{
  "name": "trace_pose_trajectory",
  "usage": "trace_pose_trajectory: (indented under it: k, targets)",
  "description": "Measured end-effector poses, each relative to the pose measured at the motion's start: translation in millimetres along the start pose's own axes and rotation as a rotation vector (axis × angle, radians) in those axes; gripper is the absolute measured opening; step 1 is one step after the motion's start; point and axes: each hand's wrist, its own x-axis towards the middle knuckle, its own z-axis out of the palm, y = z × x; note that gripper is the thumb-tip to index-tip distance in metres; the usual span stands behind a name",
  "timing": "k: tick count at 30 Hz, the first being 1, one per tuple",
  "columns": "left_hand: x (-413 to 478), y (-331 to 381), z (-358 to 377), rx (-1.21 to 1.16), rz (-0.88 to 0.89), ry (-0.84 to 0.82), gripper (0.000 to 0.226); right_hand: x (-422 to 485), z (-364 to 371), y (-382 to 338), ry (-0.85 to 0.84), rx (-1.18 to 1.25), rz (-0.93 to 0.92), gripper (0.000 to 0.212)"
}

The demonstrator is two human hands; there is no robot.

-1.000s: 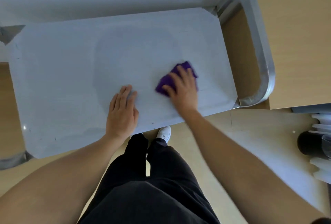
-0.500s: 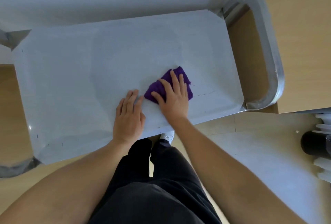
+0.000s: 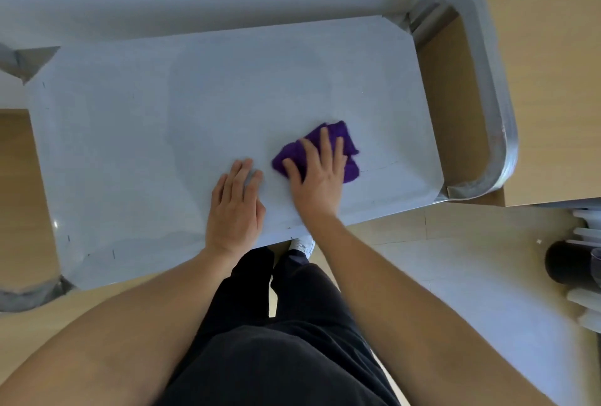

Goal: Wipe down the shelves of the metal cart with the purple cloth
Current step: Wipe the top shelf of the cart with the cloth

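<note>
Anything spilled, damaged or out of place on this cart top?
Nothing stands out. The purple cloth lies bunched under the right hand on the top shelf; the left hand rests flat beside it. Only small dark marks dot the shelf's near left edge.

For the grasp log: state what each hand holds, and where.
Nothing is gripped. The right hand presses the purple cloth with flat fingers across its middle; the left hand rests bare on the shelf.

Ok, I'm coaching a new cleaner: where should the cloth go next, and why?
Probably slide the right hand and purple cloth leftward along the shelf, lifting the left hand out of the way. The cloth sits near the shelf's right front, and the left hand lies flat just beside it, blocking that path.
</note>
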Motion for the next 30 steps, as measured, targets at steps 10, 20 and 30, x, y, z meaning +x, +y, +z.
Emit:
trace_pose_trajectory:
  k: [10, 20, 30]
  targets:
    - [0.4, 2.3, -2.7, -0.021, -0.001, -0.036, 0.048, 83.7, -69.9, 101.6, 0.035, 0.006, 0.179, 0.053]
    - [-1.4, 4.0, -13.6, 0.016, 0.006, -0.045, 0.046, -8.8, -4.0, -2.6, -0.081, -0.002, -0.055, 0.046]
    - [47.3, 58.7, -22.1, -0.098, 0.335, -0.091, 0.04, 48.6, -72.4, 77.4, 0.026, 0.139, 0.13, 0.043]
